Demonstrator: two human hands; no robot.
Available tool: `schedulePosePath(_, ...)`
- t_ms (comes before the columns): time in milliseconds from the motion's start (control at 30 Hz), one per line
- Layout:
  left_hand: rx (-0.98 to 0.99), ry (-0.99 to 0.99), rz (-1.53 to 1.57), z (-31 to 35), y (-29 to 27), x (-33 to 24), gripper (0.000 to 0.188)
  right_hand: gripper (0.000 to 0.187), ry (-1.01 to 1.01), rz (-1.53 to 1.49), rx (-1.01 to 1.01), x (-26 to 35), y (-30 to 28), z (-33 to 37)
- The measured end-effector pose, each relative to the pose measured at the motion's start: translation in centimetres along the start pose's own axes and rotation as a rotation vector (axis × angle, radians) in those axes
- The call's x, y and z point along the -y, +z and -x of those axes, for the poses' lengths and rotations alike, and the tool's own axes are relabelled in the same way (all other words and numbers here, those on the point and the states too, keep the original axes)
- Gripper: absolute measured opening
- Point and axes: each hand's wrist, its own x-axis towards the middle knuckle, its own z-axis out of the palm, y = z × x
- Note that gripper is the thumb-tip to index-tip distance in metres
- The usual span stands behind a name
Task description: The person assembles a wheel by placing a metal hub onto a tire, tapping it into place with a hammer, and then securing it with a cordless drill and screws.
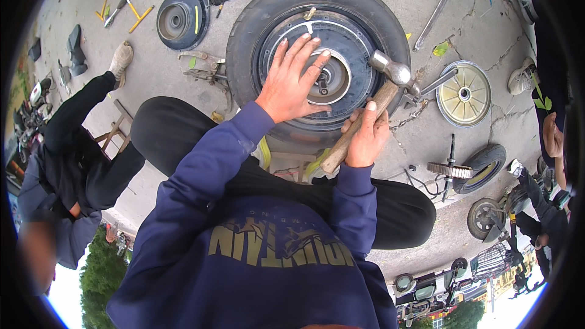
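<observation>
Left hand (297, 82) is lying spread over the black-tyred wheel (352, 42), right hand (368, 137) gripping a wooden-handled hammer (385, 94) by the wheel's edge!

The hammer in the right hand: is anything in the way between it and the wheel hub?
Nothing visible stands between the hammer and the right side of the wheel hub. The spread left hand, though, covers part of the hub's left side.

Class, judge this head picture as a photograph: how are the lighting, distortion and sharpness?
Head view: soft daylight, no hard shadows on the pavement; head view: sky washed out to white at the lower corners; head view: fisheye curvature, with black borders at both sides; head view: the hammer and left hand look fairly sharp, while another person's head at lower left is blurred.
</observation>
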Motion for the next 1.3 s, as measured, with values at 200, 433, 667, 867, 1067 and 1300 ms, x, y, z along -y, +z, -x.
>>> schedulePosePath(200,-0.123,-0.004,-0.007,0.4,1.9,0.4,0.104,0.027,-0.044,-0.054,-0.038,0.3,0.0,0.0)
schedulePosePath(433,-0.039,0.022,-0.023,-0.4,0.8,-0.5,0.105,0.025,-0.066,-0.063,-0.088,0.0,-0.6,1.0)
schedulePosePath(667,-0.156,0.069,0.104,-0.6,1.8,-0.2,0.105,0.024,-0.079,-0.042,-0.019,-1.3,-0.1,1.5)
schedulePosePath(867,-0.194,0.065,0.118,-0.6,2.0,-0.4,0.106,0.023,-0.042,-0.064,-0.009,-0.9,-0.2,2.9)
schedulePosePath(1067,-0.2,0.08,0.112,-0.8,2.1,-0.4,0.104,0.022,-0.018,-0.178,0.05,-1.9,-0.5,4.9)
schedulePosePath(1300,-0.221,0.081,0.123,-0.2,2.3,-0.5,0.108,0.023,0.045,-0.165,0.034,-2.8,-0.2,5.8)
